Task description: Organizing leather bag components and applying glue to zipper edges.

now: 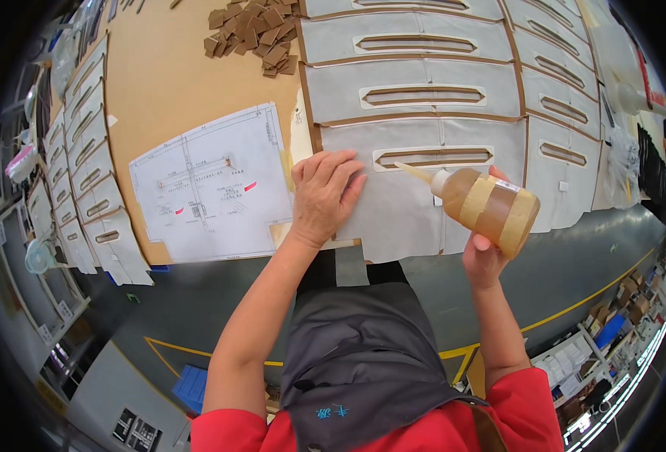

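Observation:
My right hand point(485, 262) is wrapped round a squeeze bottle point(492, 209) with yellowish tape bands and a long thin nozzle. The bottle is tilted on its side, its nozzle tip at the brown-edged slot point(432, 157) of the nearest grey-white sheet point(393, 207). That slot has a pale border around it. On the left edge of the same sheet rests my left hand point(327, 192), palm down, its fingers slightly bent and holding nothing. Whether any liquid is at the nozzle tip is too small to tell.
A printed drawing point(212, 181) with red marks lies left of my left hand. Beyond it is a pile of small brown squares point(254, 34). Similar slotted sheets overlap in rows behind, at the right point(563, 173) and at the far left point(95, 188). Clear plastic wrap point(623, 169) lies at the right edge.

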Available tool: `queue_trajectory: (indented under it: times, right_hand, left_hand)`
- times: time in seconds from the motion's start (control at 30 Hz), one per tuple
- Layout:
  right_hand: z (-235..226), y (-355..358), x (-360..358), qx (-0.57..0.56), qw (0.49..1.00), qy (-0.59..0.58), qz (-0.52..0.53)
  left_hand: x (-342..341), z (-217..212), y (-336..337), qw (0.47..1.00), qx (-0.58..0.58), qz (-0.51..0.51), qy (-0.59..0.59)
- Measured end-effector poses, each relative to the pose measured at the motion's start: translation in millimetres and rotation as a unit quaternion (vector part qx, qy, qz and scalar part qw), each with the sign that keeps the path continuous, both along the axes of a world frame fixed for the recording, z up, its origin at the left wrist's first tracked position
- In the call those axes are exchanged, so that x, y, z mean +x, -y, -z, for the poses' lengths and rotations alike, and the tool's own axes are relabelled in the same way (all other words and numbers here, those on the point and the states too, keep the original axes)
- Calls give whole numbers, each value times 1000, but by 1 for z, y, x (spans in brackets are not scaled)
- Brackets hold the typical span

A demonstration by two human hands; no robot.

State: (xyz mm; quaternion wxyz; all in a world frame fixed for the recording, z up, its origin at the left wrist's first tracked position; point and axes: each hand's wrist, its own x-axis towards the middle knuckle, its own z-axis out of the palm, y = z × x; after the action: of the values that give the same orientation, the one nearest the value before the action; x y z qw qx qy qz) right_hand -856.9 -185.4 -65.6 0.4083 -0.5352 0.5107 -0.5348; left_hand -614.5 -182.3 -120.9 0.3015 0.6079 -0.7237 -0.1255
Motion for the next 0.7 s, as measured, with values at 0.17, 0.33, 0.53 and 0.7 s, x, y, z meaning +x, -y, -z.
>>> queue_trajectory:
  times: [0.17, 0.33, 0.53, 0.7]
  right_hand:
    - [9, 3, 18, -31, 998, -20, -41]
    - [20, 5, 18, -54, 992, -55, -96]
    - [26, 12, 22, -109, 982, -82, -132]
    - [27, 14, 23, -126, 977, -92, -146]
  left_hand:
    - [2, 1, 1, 999, 6, -8, -31]
    - [2, 1, 2, 999, 5, -15, -41]
    - [3, 0, 2, 999, 9, -15, -42]
    - [3, 0, 2, 999, 9, -16, -42]
